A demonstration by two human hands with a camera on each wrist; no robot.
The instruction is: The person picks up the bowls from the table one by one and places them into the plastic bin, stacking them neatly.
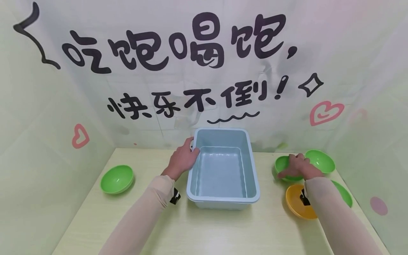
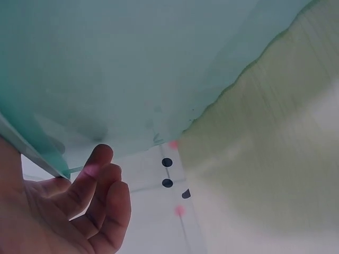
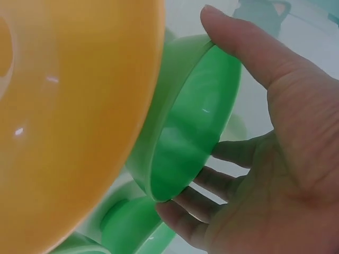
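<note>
A light blue plastic basin (image 1: 220, 173) stands in the middle of the table. My left hand (image 1: 183, 159) grips its left rim, thumb over the edge and fingers outside, below the rim. In the left wrist view the basin's wall (image 2: 132, 69) fills the upper part, above the left hand (image 2: 79, 211). On the right side, my right hand (image 1: 296, 166) reaches over a green bowl (image 1: 281, 163). Seen from the right wrist, the right hand (image 3: 275, 159) spreads across that green bowl (image 3: 196, 121), thumb and fingertips at its rim, without a visible grip.
Beside the right hand sit another green bowl (image 1: 322, 161), an orange bowl (image 1: 296, 203) and a green bowl (image 1: 344, 194) partly behind the forearm. A green bowl (image 1: 117, 179) lies at the table's left. A printed white sheet (image 1: 143, 81) hangs behind the table (image 1: 204, 233).
</note>
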